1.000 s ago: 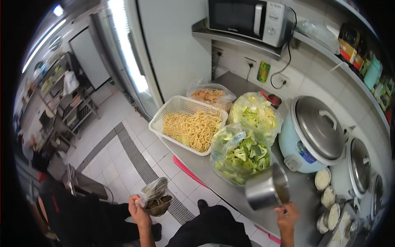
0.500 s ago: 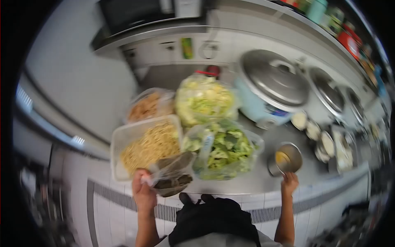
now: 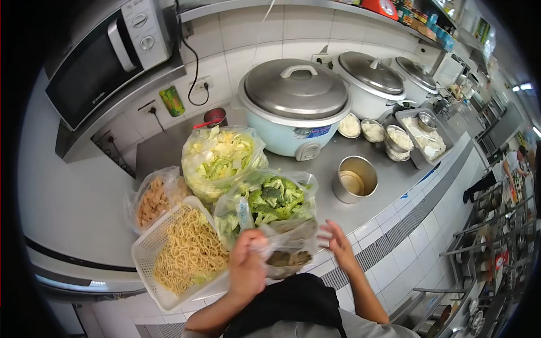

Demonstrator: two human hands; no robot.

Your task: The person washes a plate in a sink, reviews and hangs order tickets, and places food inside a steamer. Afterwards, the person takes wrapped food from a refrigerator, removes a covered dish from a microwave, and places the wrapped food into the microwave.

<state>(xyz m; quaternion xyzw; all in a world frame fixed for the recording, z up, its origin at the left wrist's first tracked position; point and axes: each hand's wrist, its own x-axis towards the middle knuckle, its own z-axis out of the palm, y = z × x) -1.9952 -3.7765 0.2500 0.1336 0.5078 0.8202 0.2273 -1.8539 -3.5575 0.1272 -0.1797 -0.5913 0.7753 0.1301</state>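
My left hand (image 3: 249, 263) grips the gathered edge of a clear plastic bag (image 3: 288, 257) with dark brown pieces inside; their kind I cannot make out. The bag hangs near the counter's front edge, before my apron. At its right side is my right hand (image 3: 338, 243), fingers apart and slightly blurred; whether they touch the plastic I cannot tell. A steel pot (image 3: 355, 179) stands upright on the counter beyond that hand. Just behind the bag sits an open bag of broccoli (image 3: 276, 198). To the left, a white basket (image 3: 147, 281) holds cooked noodles (image 3: 189, 250).
Behind the broccoli stand a bag of chopped cabbage (image 3: 222, 160) and a bag of light brown pieces (image 3: 155, 204). A large rice cooker (image 3: 298, 107) is at the back, with rice bowls (image 3: 399, 139) and a tray (image 3: 445, 127) rightward. A microwave (image 3: 104, 62) hangs upper left. Another person (image 3: 504, 172) stands far right.
My right hand has let go of the steel pot, which now stands on the counter, and has come to the plastic bag. My left hand still holds that bag. The view has turned right.
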